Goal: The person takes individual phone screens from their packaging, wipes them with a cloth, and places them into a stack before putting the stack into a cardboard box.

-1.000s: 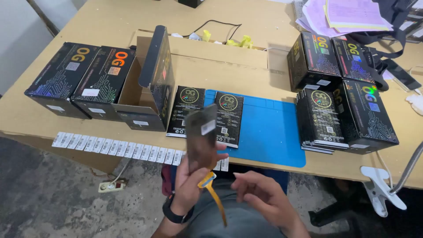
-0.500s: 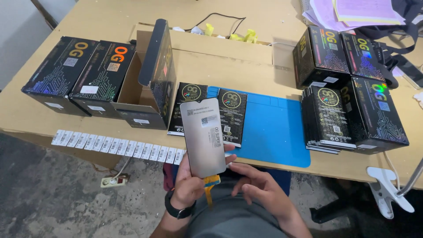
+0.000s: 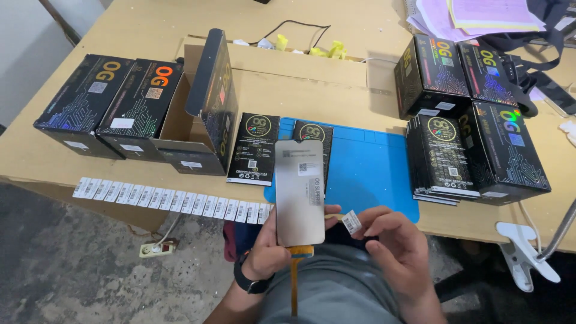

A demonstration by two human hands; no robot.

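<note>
Over the lap, at the near table edge, the left hand (image 3: 270, 255) grips a grey phone screen (image 3: 299, 192) upright by its bottom, and the right hand (image 3: 399, 249) pinches a small sticker (image 3: 351, 222) beside it. The sticker could go on crooked if it tilts. Flat and thin, the screen has an orange strip (image 3: 294, 282) hanging below.

Our left hand (image 3: 271, 252) sits low and close to our body, fingers curled and thumb pressed forward in a closed grip, a dark watch band around the wrist. Our right hand (image 3: 396, 249) hovers just beside it, palm turned down, thumb and forefinger pinched together at the tips, the other fingers loosely bent.
</note>
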